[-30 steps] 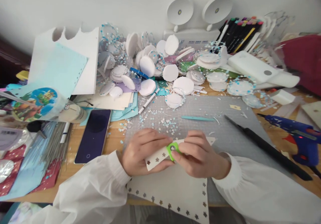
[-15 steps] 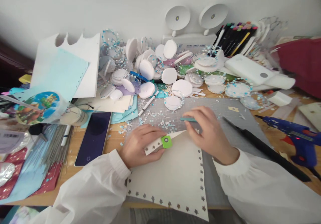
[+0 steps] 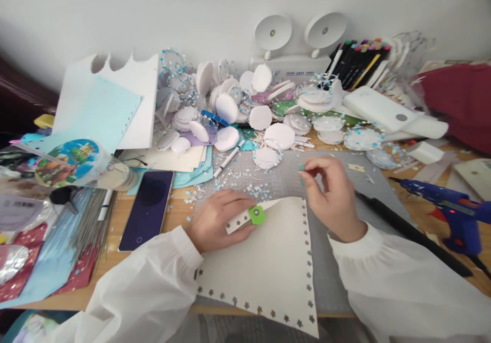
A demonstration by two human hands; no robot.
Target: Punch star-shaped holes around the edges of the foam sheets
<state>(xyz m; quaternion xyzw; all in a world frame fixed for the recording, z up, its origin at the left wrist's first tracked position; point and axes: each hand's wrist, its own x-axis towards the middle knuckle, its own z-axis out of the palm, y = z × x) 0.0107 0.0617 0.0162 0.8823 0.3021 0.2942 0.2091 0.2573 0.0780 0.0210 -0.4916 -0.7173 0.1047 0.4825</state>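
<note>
My left hand [image 3: 222, 219] is closed round a small green paper punch [image 3: 257, 215], fingers above and thumb below. The punch sits at the far edge of a cream paper sheet [image 3: 264, 266], where a strip of the sheet is turned up. Flower-shaped holes run along the sheet's right and near edges and on the turned-up strip. To the right of the sheet, my right hand [image 3: 333, 194] is raised with its fingertips pinched on a thin teal strip [image 3: 301, 168]; most of the strip is hidden, so its kind is unclear. Tiny punched flowers [image 3: 258, 190] are scattered beyond the left hand.
A grey cutting mat [image 3: 337, 281] lies under the sheet. A phone [image 3: 146, 211] lies to the left, and a black tool [image 3: 414, 233] and a blue glue gun [image 3: 452, 207] to the right. White discs [image 3: 280, 135] crowd the back, beside a bundle of markers [image 3: 355, 64].
My right hand has moved right, away from the sheet's far corner, and has turned the teal strip from lying sideways to nearly end-on. The left hand keeps hold of the paper punch.
</note>
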